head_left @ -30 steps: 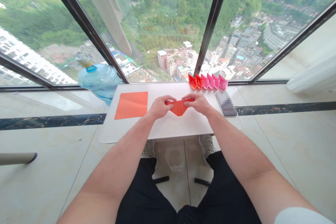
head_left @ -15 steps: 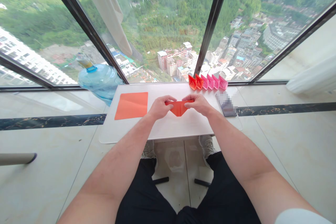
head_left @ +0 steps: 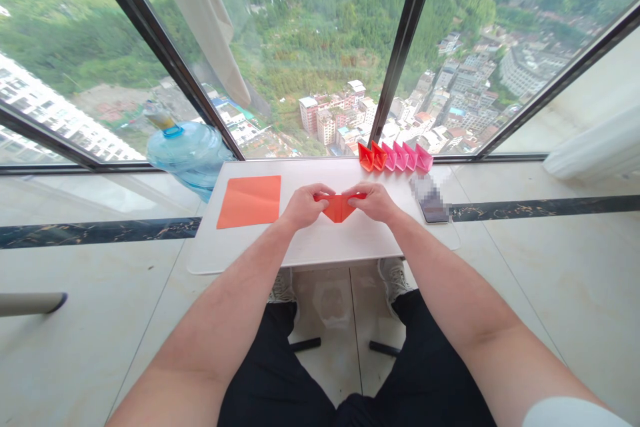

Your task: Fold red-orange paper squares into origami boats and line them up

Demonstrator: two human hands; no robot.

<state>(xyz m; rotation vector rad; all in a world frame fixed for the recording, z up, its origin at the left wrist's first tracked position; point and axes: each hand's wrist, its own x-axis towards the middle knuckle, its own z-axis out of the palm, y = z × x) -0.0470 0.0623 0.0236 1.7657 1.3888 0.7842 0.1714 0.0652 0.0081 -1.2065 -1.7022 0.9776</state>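
Observation:
A folded orange paper [head_left: 339, 208] lies on the small white table [head_left: 320, 247], pointing toward me. My left hand [head_left: 301, 204] pinches its left corner with curled fingers. My right hand [head_left: 376, 201] pinches its right corner the same way. A flat orange paper sheet [head_left: 249, 201] rests on the table to the left of my left hand. A row of several folded paper pieces [head_left: 395, 156], orange and pink, stands at the table's far right edge.
A phone [head_left: 431, 199] lies on the table right of my right hand. A large blue water bottle [head_left: 187, 153] stands left of the table by the window [head_left: 320, 47]. My knees and shoes are below the table's near edge.
Both hands have drawn slightly closer together on the folded orange paper, which looks a little narrower. Nothing else has moved.

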